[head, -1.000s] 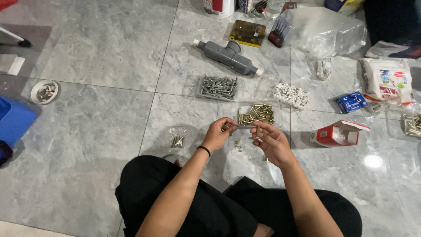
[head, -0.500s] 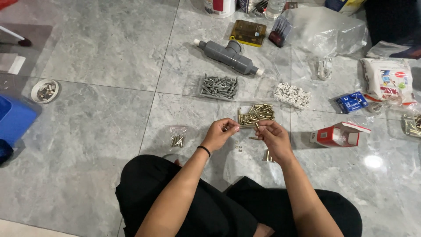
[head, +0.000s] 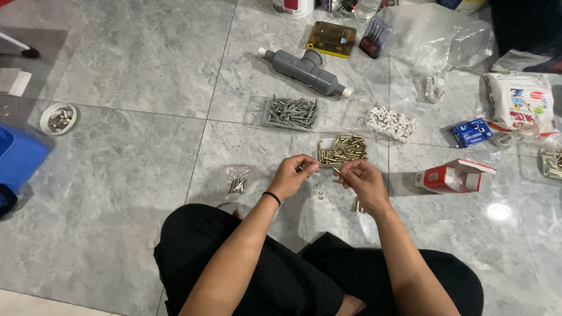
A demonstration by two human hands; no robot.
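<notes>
My left hand (head: 294,174) and my right hand (head: 362,178) meet over the grey tiled floor, just in front of a pile of brass-coloured screws (head: 343,149). The right hand's fingertips pinch one brass screw (head: 336,171). The left hand's fingers are closed on something small, too small to make out. A couple of tiny nuts (head: 318,193) lie on the floor below the hands. A few more brass pieces (head: 357,206) lie beside my right wrist. I sit cross-legged in black trousers.
A pile of grey screws (head: 293,112), white plastic clips (head: 390,123), a grey pipe fitting (head: 304,70), a small bag of screws (head: 236,181), a red and white box (head: 453,177), a blue packet (head: 472,132), clear bags (head: 439,35), a white bowl (head: 58,119), a blue bin (head: 17,158).
My right hand has lifted from the floor near my knee up to the left hand, bringing a brass screw with it. The left hand has stayed in place.
</notes>
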